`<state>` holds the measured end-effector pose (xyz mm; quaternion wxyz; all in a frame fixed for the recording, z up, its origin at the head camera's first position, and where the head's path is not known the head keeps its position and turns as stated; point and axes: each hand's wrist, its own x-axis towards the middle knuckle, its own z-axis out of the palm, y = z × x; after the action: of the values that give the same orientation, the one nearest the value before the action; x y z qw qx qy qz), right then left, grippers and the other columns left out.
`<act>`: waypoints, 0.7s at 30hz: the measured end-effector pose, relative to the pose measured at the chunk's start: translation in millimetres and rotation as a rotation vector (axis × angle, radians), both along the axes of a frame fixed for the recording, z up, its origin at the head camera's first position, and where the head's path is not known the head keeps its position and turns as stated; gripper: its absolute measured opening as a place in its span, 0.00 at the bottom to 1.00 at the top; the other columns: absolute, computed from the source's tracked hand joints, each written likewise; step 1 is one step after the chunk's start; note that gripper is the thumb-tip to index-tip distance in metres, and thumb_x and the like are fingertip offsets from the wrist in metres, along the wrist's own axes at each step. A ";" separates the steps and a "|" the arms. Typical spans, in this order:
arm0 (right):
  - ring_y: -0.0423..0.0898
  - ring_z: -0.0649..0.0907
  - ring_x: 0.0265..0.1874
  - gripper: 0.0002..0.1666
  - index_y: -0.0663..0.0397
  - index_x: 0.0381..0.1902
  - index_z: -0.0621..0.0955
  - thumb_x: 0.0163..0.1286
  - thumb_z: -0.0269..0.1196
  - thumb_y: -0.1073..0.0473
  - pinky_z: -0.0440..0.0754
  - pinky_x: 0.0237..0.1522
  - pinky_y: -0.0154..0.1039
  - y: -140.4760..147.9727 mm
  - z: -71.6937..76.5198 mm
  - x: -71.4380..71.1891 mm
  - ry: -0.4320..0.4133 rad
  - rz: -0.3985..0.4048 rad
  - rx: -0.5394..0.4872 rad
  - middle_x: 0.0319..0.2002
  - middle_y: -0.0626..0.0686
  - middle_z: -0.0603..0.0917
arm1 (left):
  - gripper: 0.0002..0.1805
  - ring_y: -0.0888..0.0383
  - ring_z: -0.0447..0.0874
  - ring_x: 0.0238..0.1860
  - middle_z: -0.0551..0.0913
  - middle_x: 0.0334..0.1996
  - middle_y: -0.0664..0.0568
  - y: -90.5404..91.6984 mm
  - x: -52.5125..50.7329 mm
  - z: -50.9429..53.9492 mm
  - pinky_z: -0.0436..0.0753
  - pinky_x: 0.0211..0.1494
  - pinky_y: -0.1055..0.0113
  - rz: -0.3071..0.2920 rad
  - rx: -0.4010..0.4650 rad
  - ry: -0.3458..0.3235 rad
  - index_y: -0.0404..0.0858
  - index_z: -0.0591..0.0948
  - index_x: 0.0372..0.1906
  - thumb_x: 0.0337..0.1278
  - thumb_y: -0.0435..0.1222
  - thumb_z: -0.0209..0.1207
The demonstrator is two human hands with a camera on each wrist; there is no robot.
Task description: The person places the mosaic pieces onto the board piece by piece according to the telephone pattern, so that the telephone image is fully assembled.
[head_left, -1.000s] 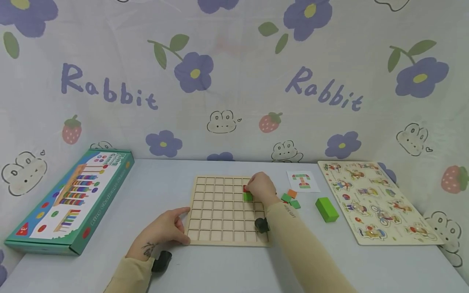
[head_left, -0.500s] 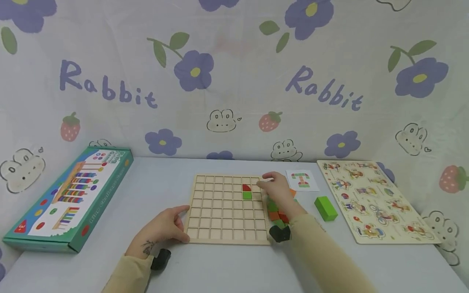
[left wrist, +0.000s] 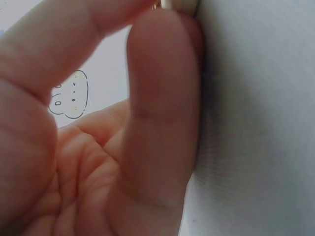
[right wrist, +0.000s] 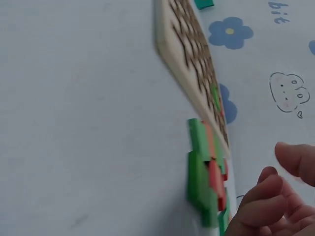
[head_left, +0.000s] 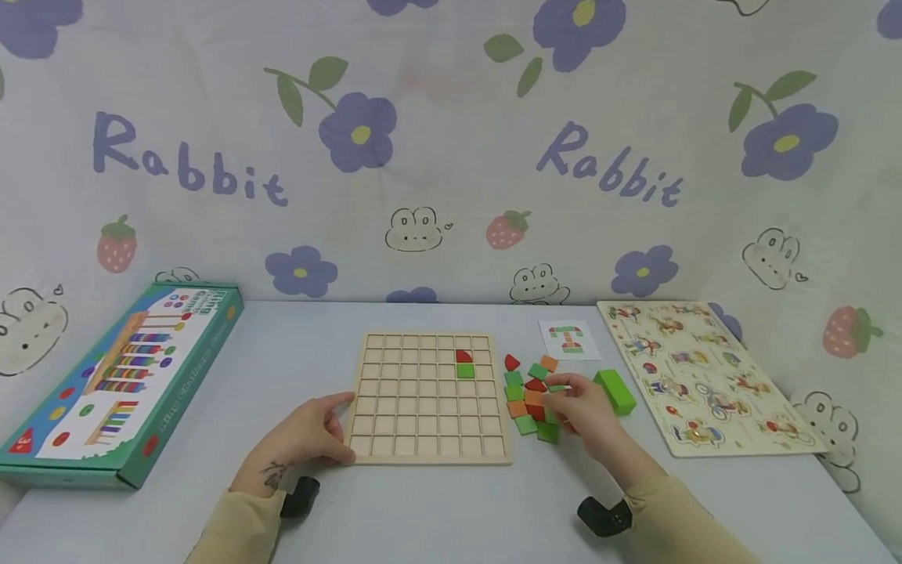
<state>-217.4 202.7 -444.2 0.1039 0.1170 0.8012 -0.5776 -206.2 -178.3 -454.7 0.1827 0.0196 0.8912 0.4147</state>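
A wooden grid board (head_left: 423, 460) lies on the table. One of its cells holds a red quarter-round tile (head_left: 463, 356), and a green square tile (head_left: 465, 370) fills the cell just below. My left hand (head_left: 303, 435) touches the board's left edge with spread index finger and thumb. To the right of the board is a loose pile of red, orange and green tiles (head_left: 526, 424). My right hand (head_left: 588, 415) is over the right side of that pile, hiding some pieces. Its thumb (right wrist: 298, 160) and fingers (right wrist: 266, 196) stand apart in the right wrist view, with nothing visible between them.
A white pattern card (head_left: 585, 348) lies behind the pile, and a green block (head_left: 615, 392) sits right of it. Farther right is a wooden picture puzzle (head_left: 705, 376). A green ring game box (head_left: 134, 384) stands at the left. A printed cloth (head_left: 437, 157) hangs behind the table.
My right hand has left the red quarter-round tile in its cell and moved right and toward me, over the tile pile. My left hand stays at the board's edge.
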 end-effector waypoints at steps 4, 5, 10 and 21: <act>0.42 0.68 0.17 0.22 0.60 0.53 0.74 0.62 0.61 0.58 0.65 0.20 0.34 9.9 -6.1 11.8 -0.044 0.008 0.078 0.18 0.47 0.71 | 0.52 0.59 0.70 0.19 0.76 0.19 0.51 -1.7 -1.2 -1.4 0.69 0.24 0.67 -0.014 0.011 -0.004 0.35 0.62 0.67 0.26 0.28 0.73; 0.42 0.68 0.16 0.22 0.59 0.53 0.75 0.62 0.61 0.57 0.65 0.20 0.34 11.9 -7.2 13.5 -0.054 0.005 0.093 0.17 0.47 0.71 | 0.52 0.59 0.70 0.19 0.76 0.19 0.51 -2.0 -1.5 -1.8 0.69 0.24 0.67 -0.013 0.015 -0.007 0.35 0.62 0.67 0.26 0.28 0.73; 0.42 0.68 0.15 0.24 0.59 0.55 0.75 0.61 0.60 0.59 0.65 0.20 0.34 16.6 -9.4 14.8 -0.088 0.007 0.136 0.14 0.46 0.70 | 0.52 0.59 0.70 0.20 0.76 0.19 0.50 -2.1 -1.6 -0.6 0.69 0.23 0.67 -0.006 0.021 -0.017 0.35 0.63 0.67 0.26 0.28 0.73; 0.42 0.70 0.14 0.20 0.60 0.51 0.77 0.59 0.61 0.63 0.67 0.21 0.34 12.1 -9.8 7.2 -0.129 -0.006 0.224 0.27 0.51 0.75 | 0.52 0.59 0.69 0.19 0.76 0.18 0.50 -1.1 -2.3 -0.6 0.68 0.23 0.67 0.006 0.029 -0.010 0.36 0.64 0.67 0.25 0.27 0.73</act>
<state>-210.2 214.9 -454.0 0.1400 0.1672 0.8519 -0.4762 -208.5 -179.4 -455.3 0.1857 0.0177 0.8842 0.4282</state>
